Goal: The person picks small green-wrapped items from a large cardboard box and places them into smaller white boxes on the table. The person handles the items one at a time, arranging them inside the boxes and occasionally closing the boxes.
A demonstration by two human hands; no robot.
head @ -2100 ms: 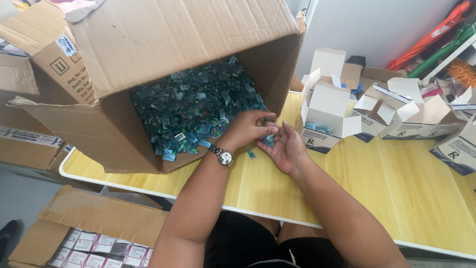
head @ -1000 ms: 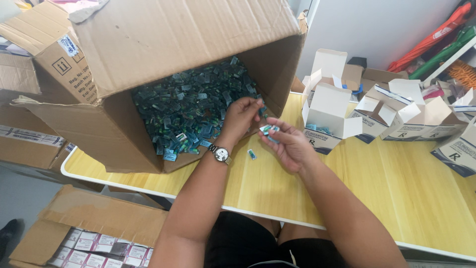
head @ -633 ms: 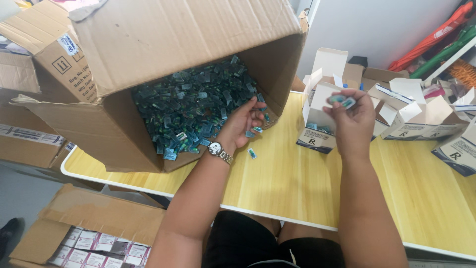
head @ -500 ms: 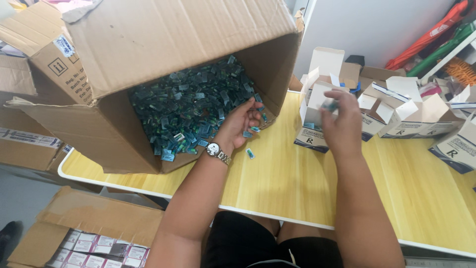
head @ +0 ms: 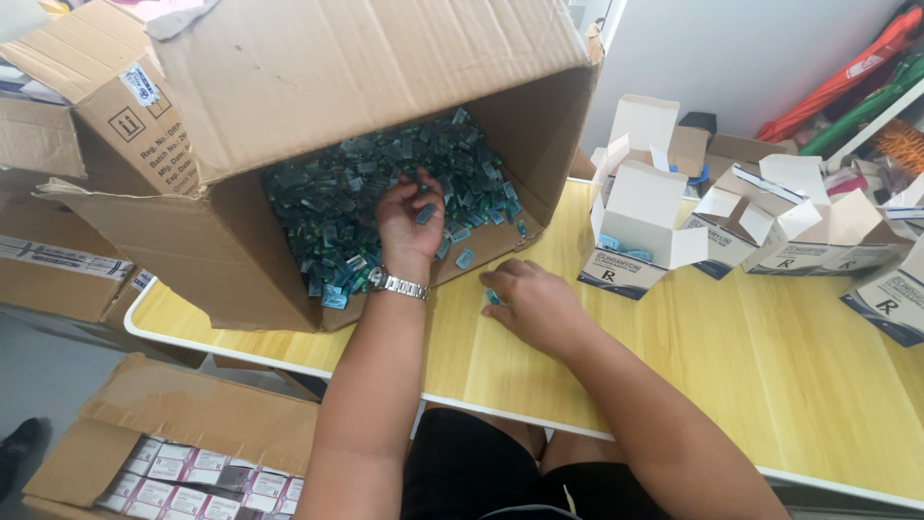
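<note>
A large tipped cardboard carton [head: 318, 116] fills the upper left of the frame. Blue-green blister packs [head: 337, 207] are heaped inside. The left hand [head: 412, 220], fingers loosely curled, is sunk among them. At centre frame the right hand [head: 531, 303] is laid palm-down over a stray pack [head: 492, 297]; its grip cannot be told. Gathering appears in hand; pinching comes next.

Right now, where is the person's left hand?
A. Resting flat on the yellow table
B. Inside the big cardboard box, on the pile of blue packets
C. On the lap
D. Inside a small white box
B: the left hand reaches into the tipped cardboard box and rests on the blue packets.
</note>
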